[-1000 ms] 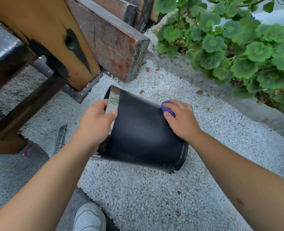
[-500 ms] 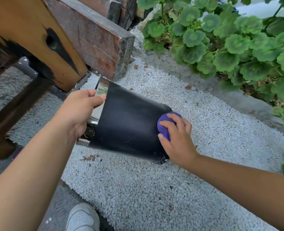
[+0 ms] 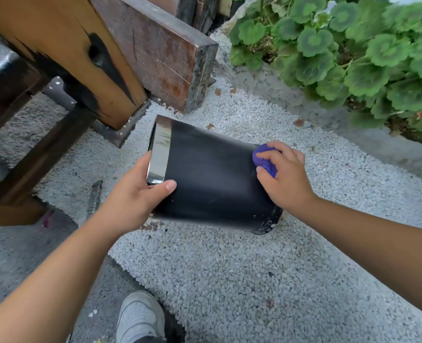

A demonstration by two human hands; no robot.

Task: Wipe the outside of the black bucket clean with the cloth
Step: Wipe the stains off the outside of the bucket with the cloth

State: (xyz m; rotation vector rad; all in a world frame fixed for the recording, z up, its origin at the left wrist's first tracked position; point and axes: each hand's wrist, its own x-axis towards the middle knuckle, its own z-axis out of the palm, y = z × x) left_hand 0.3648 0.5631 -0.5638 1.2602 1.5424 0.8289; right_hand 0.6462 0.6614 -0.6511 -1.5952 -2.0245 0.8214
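A left hand [image 3: 133,196] grips the shiny rim of a black bucket [image 3: 210,174] tipped on its side over white gravel [image 3: 229,268], while the right hand [image 3: 283,174] presses a bunched purple cloth [image 3: 264,158] against its base end.
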